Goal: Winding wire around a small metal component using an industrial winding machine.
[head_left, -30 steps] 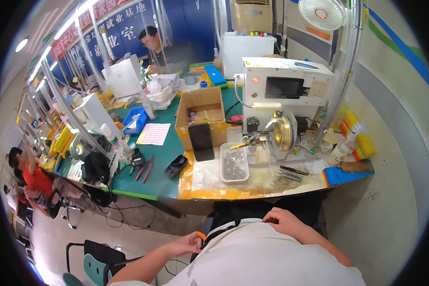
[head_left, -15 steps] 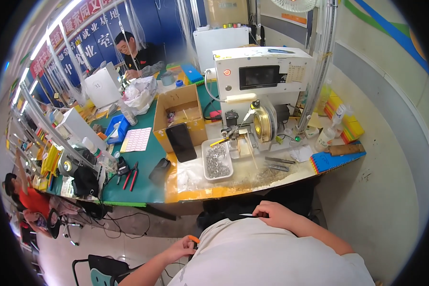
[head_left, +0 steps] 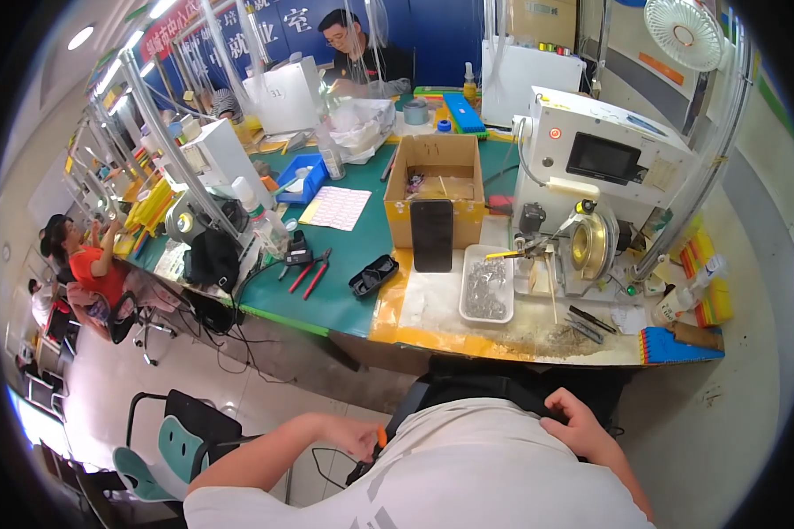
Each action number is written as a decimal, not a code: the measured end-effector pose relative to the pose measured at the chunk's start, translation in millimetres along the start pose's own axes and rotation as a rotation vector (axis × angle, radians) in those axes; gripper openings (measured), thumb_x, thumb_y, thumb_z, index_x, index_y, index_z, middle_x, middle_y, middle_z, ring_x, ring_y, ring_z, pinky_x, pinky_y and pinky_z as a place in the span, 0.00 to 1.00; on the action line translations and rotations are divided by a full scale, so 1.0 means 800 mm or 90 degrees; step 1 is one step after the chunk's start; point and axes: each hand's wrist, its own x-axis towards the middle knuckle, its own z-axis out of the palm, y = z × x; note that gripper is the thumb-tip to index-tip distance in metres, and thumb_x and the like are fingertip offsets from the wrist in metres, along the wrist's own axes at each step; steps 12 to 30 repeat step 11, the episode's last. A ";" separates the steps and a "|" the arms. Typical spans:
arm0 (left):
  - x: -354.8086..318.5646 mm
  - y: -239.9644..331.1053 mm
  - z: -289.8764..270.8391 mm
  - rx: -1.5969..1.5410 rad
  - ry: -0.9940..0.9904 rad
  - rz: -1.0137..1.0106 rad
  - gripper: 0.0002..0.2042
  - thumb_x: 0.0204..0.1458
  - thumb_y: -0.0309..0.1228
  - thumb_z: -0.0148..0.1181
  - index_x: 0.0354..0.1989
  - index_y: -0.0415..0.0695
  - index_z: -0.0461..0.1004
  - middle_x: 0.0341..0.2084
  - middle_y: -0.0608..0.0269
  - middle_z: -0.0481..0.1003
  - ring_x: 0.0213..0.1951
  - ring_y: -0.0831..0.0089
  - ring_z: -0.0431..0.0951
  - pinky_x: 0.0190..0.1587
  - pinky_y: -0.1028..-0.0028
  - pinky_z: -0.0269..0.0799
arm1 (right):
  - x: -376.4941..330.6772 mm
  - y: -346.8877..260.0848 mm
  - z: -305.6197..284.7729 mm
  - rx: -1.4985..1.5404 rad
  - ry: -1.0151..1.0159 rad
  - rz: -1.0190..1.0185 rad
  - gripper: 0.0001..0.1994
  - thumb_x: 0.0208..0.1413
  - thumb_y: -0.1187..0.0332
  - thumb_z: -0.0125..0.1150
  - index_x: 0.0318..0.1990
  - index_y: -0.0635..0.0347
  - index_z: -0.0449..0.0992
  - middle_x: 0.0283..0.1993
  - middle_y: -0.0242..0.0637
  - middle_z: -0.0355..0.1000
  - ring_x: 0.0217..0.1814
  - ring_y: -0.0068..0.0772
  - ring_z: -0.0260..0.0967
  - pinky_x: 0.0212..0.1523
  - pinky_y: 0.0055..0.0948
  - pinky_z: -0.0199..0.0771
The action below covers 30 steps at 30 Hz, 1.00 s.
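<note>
At my left hip, my left hand (head_left: 353, 435) has its fingers curled in against a small orange-tipped dark object (head_left: 381, 437). That object is partly hidden by the hand and my pale shirt (head_left: 494, 458), so its kind is unclear. My right hand (head_left: 579, 425) rests at the right side of my waist, by the shirt's hem and dark clothing. Its fingers are bent and closed; what they hold, if anything, does not show. Both hands are below the bench edge, apart from the things on top.
On the bench stand a white machine (head_left: 604, 145) with a brass-coloured wheel, a white tray (head_left: 487, 304) of small metal pieces, a phone (head_left: 432, 236) leaning on a cardboard box (head_left: 435, 167), and red-handled pliers (head_left: 310, 275). A chair (head_left: 181, 441) stands behind left. Another person (head_left: 366, 62) sits across.
My view has turned left, so the bench appears further right. The right hand has moved outward along my waist, and the pale pointed thing beside it no longer shows. The left hand stays near the orange-tipped object.
</note>
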 end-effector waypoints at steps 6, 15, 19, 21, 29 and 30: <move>0.010 -0.025 0.020 0.110 -0.165 -0.119 0.24 0.49 0.40 0.72 0.50 0.39 0.75 0.36 0.63 0.80 0.35 0.72 0.76 0.38 0.68 0.73 | -0.047 -0.006 -0.017 -0.099 -0.001 0.016 0.14 0.61 0.69 0.67 0.51 0.61 0.73 0.43 0.42 0.76 0.45 0.36 0.75 0.47 0.35 0.74; -0.004 -0.095 0.014 0.108 -0.304 -0.084 0.33 0.49 0.39 0.71 0.67 0.51 0.74 0.43 0.58 0.83 0.39 0.68 0.79 0.42 0.68 0.76 | -0.061 0.003 -0.041 -0.340 0.029 -0.005 0.15 0.55 0.67 0.68 0.48 0.60 0.77 0.46 0.40 0.74 0.47 0.46 0.68 0.57 0.44 0.67; -0.004 -0.095 0.014 0.108 -0.304 -0.084 0.33 0.49 0.39 0.71 0.67 0.51 0.74 0.43 0.58 0.83 0.39 0.68 0.79 0.42 0.68 0.76 | -0.061 0.003 -0.041 -0.340 0.029 -0.005 0.15 0.55 0.67 0.68 0.48 0.60 0.77 0.46 0.40 0.74 0.47 0.46 0.68 0.57 0.44 0.67; -0.004 -0.095 0.014 0.108 -0.304 -0.084 0.33 0.49 0.39 0.71 0.67 0.51 0.74 0.43 0.58 0.83 0.39 0.68 0.79 0.42 0.68 0.76 | -0.061 0.003 -0.041 -0.340 0.029 -0.005 0.15 0.55 0.67 0.68 0.48 0.60 0.77 0.46 0.40 0.74 0.47 0.46 0.68 0.57 0.44 0.67; -0.004 -0.095 0.014 0.108 -0.304 -0.084 0.33 0.49 0.39 0.71 0.67 0.51 0.74 0.43 0.58 0.83 0.39 0.68 0.79 0.42 0.68 0.76 | -0.061 0.003 -0.041 -0.340 0.029 -0.005 0.15 0.55 0.67 0.68 0.48 0.60 0.77 0.46 0.40 0.74 0.47 0.46 0.68 0.57 0.44 0.67; -0.004 -0.095 0.014 0.108 -0.304 -0.084 0.33 0.49 0.39 0.71 0.67 0.51 0.74 0.43 0.58 0.83 0.39 0.68 0.79 0.42 0.68 0.76 | -0.061 0.003 -0.041 -0.340 0.029 -0.005 0.15 0.55 0.67 0.68 0.48 0.60 0.77 0.46 0.40 0.74 0.47 0.46 0.68 0.57 0.44 0.67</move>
